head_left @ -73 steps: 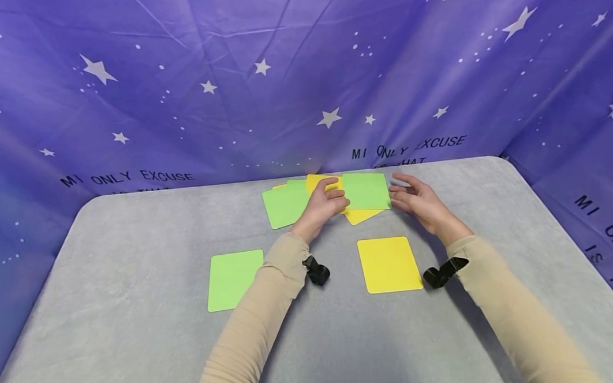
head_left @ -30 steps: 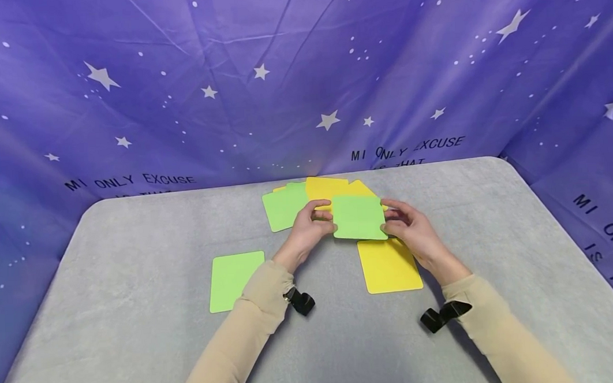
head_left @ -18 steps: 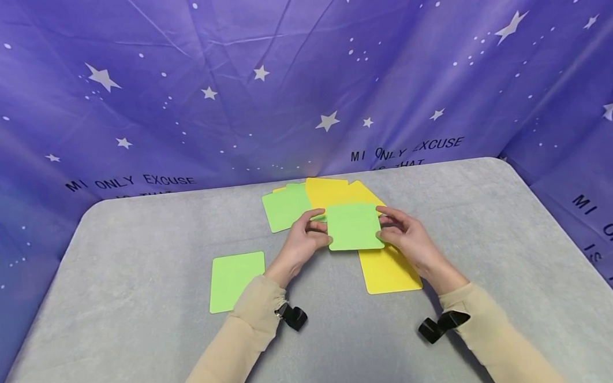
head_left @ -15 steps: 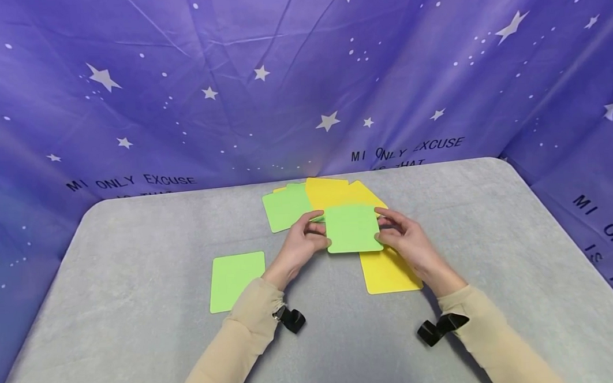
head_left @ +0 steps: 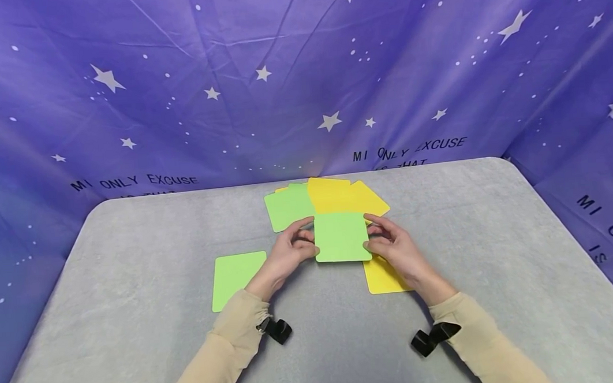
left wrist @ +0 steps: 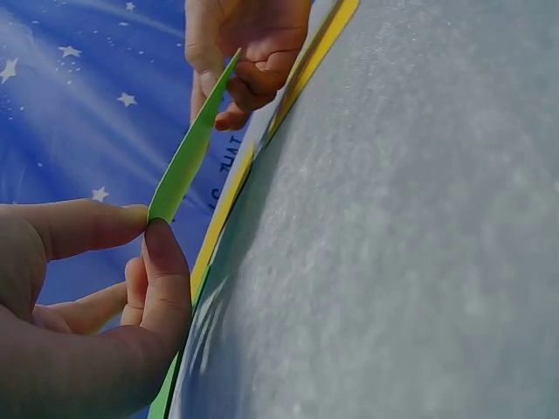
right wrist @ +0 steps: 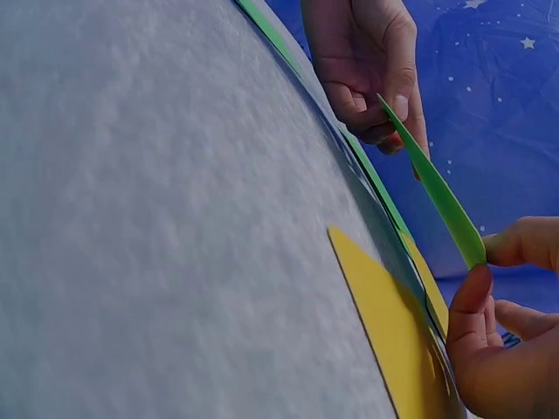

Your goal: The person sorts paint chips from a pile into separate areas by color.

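Observation:
A square green card [head_left: 342, 237] with rounded corners is held level above the table between both hands. My left hand [head_left: 287, 251] pinches its left edge between thumb and fingers; my right hand [head_left: 395, 249] pinches the right edge the same way. Both wrist views show the green card [left wrist: 188, 161] raised off the table, seen nearly edge-on. Beneath its right side, a yellow card [head_left: 386, 277] lies on the table, partly covered by the held card and my right hand. Left of my left wrist, another green card [head_left: 235, 279] lies flat.
Behind the held card, overlapping yellow cards [head_left: 330, 195] and green cards [head_left: 286, 210] are fanned out near the back of the grey table [head_left: 148, 246]. A purple curtain [head_left: 277, 37] with white stars hangs behind and beside the table.
Both hands reached the green card at the back pile, gripped it, lifted it off and brought it toward the person and to the left. The two single cards in front have stayed put.

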Demonstrator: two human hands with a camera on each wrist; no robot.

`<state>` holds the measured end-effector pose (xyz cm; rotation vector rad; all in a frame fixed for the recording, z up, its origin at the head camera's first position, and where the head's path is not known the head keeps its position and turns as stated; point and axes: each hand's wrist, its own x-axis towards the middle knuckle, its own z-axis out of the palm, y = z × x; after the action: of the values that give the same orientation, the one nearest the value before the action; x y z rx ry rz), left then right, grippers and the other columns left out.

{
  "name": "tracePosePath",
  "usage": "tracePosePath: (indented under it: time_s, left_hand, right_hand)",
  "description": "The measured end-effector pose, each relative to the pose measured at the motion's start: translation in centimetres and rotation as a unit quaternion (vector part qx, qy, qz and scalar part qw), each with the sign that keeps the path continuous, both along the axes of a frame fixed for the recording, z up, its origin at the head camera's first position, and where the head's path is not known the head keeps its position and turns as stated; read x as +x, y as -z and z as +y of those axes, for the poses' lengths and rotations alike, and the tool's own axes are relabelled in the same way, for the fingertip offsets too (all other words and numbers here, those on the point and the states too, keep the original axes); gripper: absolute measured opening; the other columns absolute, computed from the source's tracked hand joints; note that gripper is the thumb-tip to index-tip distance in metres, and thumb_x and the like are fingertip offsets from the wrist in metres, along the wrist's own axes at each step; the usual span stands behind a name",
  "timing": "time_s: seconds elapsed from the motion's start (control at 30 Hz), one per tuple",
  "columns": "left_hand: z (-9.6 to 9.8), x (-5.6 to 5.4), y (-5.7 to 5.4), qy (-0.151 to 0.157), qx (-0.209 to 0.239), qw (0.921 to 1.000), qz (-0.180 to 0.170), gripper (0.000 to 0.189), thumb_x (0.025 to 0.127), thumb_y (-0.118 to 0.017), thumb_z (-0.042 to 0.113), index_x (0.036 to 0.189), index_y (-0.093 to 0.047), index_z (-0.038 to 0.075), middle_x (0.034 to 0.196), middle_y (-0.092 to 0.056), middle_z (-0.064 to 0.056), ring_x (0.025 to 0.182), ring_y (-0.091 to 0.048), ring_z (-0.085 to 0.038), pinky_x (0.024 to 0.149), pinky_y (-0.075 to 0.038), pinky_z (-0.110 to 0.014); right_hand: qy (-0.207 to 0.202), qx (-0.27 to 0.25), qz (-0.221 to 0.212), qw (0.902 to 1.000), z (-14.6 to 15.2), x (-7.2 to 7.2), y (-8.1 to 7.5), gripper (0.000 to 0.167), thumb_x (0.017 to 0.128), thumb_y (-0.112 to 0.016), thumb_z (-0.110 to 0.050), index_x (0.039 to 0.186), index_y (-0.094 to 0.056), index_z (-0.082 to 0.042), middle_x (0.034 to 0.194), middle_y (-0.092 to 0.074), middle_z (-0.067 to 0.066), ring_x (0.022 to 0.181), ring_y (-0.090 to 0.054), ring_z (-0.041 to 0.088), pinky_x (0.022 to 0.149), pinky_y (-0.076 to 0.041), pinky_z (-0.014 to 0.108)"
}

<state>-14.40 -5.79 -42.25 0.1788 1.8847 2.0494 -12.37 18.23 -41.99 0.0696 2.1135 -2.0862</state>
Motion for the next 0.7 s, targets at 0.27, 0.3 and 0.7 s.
tracePosePath:
  time_s: [0.27, 0.3, 0.7]
  left_hand:
    - [-1.8, 0.5, -0.5, 0.000, -0.004, 0.9999, -0.014, 0.069, 0.082, -0.061, -0.012, 0.146, -0.038, 0.004, 0.102, -0.049, -0.010, 0.082, -0.057, -0.012, 0.078, -0.050, -0.025]
    - [-2.1, 0.6, -0.5, -0.001, -0.004, 0.9999, -0.016, 0.070, 0.082, -0.061, -0.012, 0.146, -0.038, 0.004, 0.103, -0.049, -0.010, 0.083, -0.058, -0.012, 0.079, -0.050, -0.026]
    - [-6.3, 2.0, -0.3, 0.006, -0.008, 0.9999, -0.011, 0.069, 0.083, -0.061, -0.012, 0.146, -0.036, 0.001, 0.108, -0.048, -0.011, 0.085, -0.058, -0.012, 0.077, -0.050, -0.023]
  right_hand:
    - [-0.017, -0.023, -0.015, 0.9995, -1.4, 0.2, -0.4, 0.064, 0.086, -0.059, 0.010, 0.146, -0.038, -0.001, 0.111, -0.046, 0.012, 0.085, -0.054, 0.007, 0.078, -0.048, 0.018]
    - [-0.021, -0.027, -0.017, 0.9993, -1.6, 0.2, -0.3, 0.065, 0.086, -0.059, 0.009, 0.146, -0.037, -0.002, 0.111, -0.046, 0.012, 0.085, -0.054, 0.007, 0.079, -0.049, 0.018]
    - [-0.057, -0.041, -0.008, 0.9975, -4.9, 0.9, 0.1, 0.063, 0.085, -0.061, 0.007, 0.144, -0.040, -0.001, 0.111, -0.055, 0.016, 0.084, -0.061, 0.012, 0.078, -0.050, 0.021]
